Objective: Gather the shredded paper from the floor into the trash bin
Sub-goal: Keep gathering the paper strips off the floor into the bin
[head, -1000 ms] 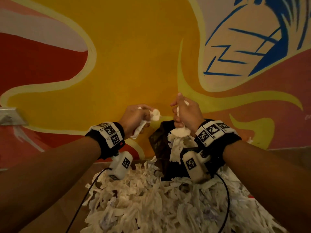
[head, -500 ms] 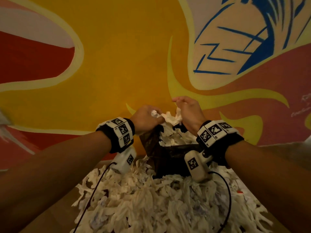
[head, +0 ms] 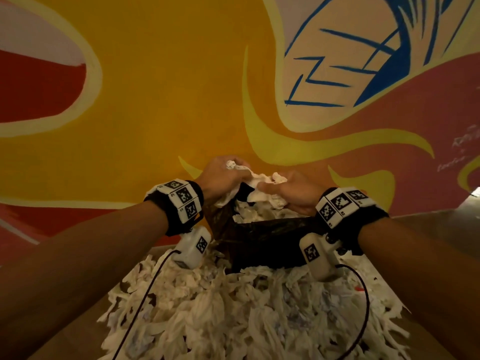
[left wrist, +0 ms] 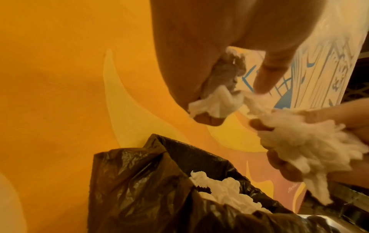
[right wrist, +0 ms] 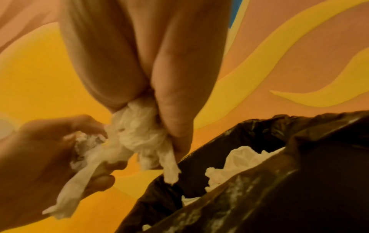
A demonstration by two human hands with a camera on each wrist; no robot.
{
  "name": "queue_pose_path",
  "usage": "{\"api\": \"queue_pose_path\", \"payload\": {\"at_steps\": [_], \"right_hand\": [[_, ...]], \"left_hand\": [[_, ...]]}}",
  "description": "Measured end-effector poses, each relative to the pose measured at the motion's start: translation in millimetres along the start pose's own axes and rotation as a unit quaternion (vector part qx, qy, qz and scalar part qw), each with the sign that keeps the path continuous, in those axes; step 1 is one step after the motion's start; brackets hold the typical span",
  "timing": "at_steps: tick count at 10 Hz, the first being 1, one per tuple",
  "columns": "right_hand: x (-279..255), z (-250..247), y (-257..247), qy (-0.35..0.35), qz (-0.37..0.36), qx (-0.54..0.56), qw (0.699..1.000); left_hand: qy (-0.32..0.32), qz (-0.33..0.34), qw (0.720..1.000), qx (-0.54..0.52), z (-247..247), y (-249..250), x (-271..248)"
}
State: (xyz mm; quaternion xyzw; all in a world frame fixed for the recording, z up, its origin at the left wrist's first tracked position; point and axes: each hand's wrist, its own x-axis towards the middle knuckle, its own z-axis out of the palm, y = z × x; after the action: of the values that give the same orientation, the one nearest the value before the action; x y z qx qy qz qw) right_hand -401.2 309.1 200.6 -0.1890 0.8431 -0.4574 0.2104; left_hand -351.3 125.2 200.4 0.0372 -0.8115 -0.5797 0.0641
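Observation:
A trash bin lined with a black bag (head: 262, 237) stands against the painted wall, white shredded paper (head: 255, 213) heaped inside it. Both hands hover over its mouth. My left hand (head: 220, 175) grips a wad of white shreds (left wrist: 215, 102). My right hand (head: 288, 189) grips a bigger wad (right wrist: 139, 132), and strands join the two wads. In the left wrist view the right hand's wad (left wrist: 307, 145) hangs above the bag's rim (left wrist: 159, 151). A large pile of shredded paper (head: 233, 313) covers the floor in front of the bin.
The painted wall (head: 155, 87) in yellow, red and blue rises right behind the bin. Bare brown floor (head: 85, 331) shows left of the pile, and grey floor (head: 441, 224) at the right. Black wrist cables (head: 145, 289) trail over the pile.
Both hands have come together over the bin's mouth and lowered. The right hand has turned palm-up with its wad. My view has shifted closer to the bin.

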Motion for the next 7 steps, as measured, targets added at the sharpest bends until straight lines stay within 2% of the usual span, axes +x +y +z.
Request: {"api": "queue_pose_path", "payload": {"at_steps": [1, 2, 3, 4, 5, 6, 7], "right_hand": [[1.9, -9.6, 9.9, 0.053, 0.018, -0.004, 0.998], [5.3, -21.0, 20.2, 0.121, 0.012, 0.052, 0.991], [10.5, -32.2, 34.0, 0.169, 0.010, 0.015, 0.986], [11.0, -38.7, 41.3, 0.183, 0.007, -0.073, 0.980], [12.1, -37.7, 48.0, 0.170, -0.049, -0.188, 0.966], [10.9, -31.4, 45.1, 0.089, -0.005, -0.199, 0.976], [12.6, -23.9, 44.0, -0.012, 0.110, -0.285, 0.952]], "left_hand": [[0.024, 0.001, 1.000, -0.005, 0.5, -1.9, 2.4], [0.051, 0.004, 0.998, 0.030, 4.1, -4.4, 8.4], [0.001, 0.032, 0.997, 0.064, 13.1, -6.3, 15.1], [-0.057, 0.075, 0.991, 0.093, 28.8, -10.1, 17.7], [-0.087, 0.107, 0.964, 0.228, 46.5, -16.6, 19.4], [-0.160, 0.017, 0.926, 0.343, 61.3, -26.0, 25.6], [-0.201, 0.012, 0.839, 0.505, 73.2, -32.2, 23.7]]}}
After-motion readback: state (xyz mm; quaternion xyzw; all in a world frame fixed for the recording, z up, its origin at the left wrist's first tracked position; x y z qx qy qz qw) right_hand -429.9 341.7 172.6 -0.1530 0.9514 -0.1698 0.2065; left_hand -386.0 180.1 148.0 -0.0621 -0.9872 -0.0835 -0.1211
